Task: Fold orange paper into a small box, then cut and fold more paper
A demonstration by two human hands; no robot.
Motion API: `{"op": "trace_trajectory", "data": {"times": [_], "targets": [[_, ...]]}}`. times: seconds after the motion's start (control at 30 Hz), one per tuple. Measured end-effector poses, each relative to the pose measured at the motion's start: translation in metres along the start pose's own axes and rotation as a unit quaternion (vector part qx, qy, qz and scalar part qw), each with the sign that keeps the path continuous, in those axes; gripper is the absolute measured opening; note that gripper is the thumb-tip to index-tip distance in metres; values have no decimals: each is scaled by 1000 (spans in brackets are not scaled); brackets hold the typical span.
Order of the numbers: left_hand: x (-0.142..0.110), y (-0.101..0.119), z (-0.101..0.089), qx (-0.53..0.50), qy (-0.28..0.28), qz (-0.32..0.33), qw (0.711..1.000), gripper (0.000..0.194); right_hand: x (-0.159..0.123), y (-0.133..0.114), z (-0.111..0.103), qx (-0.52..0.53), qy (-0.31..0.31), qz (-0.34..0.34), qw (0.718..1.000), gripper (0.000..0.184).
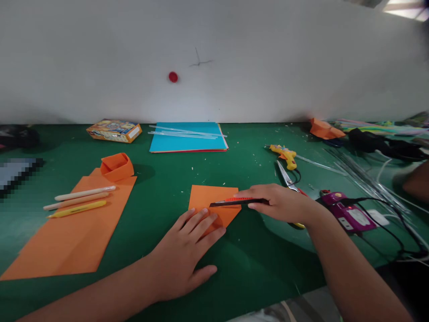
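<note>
My left hand point(187, 257) lies flat with its fingers spread, the fingertips pressing on a small piece of orange paper point(208, 195) on the green table. My right hand point(279, 202) is closed around a utility knife point(241, 202) with a dark and orange body. The knife lies low across the paper, its tip pointing left, just above my left fingertips. Whether the blade touches the paper I cannot tell. Part of the paper is hidden under my left fingers.
Left on the table point(161, 188) are a large orange sheet point(73, 241), several pens point(77, 209) and a folded orange paper piece point(117, 166). Behind are a box point(114, 130) and blue sheets point(187, 142). Right are a glue gun point(284, 155), scissors point(284, 173) and a purple power strip point(348, 212).
</note>
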State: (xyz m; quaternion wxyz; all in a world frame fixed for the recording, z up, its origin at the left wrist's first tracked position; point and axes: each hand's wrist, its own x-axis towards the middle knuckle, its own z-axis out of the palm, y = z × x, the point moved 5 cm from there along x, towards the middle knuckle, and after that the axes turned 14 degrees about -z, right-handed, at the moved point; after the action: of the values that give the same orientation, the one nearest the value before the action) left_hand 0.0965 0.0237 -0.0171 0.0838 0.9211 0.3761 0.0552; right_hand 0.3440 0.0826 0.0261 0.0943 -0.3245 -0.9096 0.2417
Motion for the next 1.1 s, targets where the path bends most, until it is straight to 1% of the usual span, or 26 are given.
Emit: {"op": "trace_trajectory", "data": {"times": [0.17, 0.23, 0.33, 0.8, 1.0, 1.1], "targets": [[0, 1, -1, -1, 6, 2, 1000, 68, -1, 0, 0, -7, -12, 7, 1000, 46], [0, 1, 0, 3, 0, 0, 1000, 67, -3, 1, -1, -6, -15, 14, 1000, 46], [1, 1, 0, 11, -10, 0, 1000, 68, -5, 2, -1, -4, -15, 19, 1000, 46], [1, 1, 0, 11, 0, -1, 1000, 68, -7, 3, -1, -6, -18, 24, 1000, 45], [1, 1, 0, 9, -11, 0, 1000, 68, -8, 5, -2, -6, -14, 20, 1000, 45], [1, 1, 1, 9, -3, -1, 1000, 68, -8, 5, -3, -5, -19, 26, 999, 45]]}}
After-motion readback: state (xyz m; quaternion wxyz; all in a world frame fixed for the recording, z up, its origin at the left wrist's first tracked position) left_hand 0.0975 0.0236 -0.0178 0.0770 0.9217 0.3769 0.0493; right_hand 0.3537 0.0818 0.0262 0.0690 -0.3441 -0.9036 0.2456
